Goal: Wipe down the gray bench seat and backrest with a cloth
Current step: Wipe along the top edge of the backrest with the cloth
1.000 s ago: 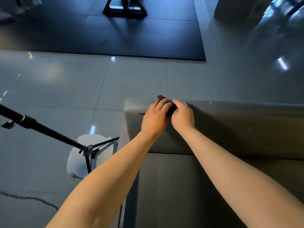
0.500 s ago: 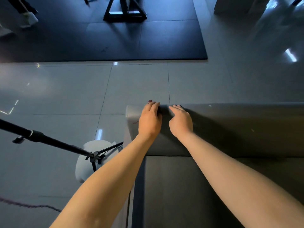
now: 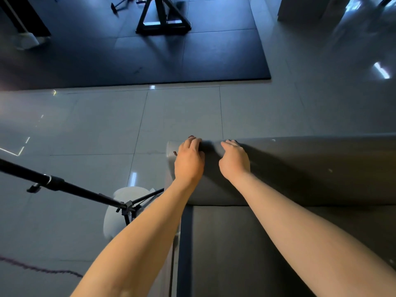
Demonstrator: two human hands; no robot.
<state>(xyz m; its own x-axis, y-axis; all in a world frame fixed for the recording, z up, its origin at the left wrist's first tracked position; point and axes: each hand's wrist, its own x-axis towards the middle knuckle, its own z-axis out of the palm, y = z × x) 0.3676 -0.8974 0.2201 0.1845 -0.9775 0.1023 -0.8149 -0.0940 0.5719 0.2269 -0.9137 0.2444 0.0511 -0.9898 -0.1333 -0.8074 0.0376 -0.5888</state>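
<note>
Gray backrest [image 3: 300, 168] lies under our left hand [image 3: 188, 161] and right hand [image 3: 234, 162] — fingers bent over its top edge, seat [image 3: 235, 254] beneath our forearms; whether they pinch a cloth, we cannot tell.

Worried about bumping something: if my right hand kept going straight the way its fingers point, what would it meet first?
Probably nothing. The right hand lies on the backrest top edge, fingers pointing over it; beyond shows only tiled floor, lower down, though depth is unclear.
</note>
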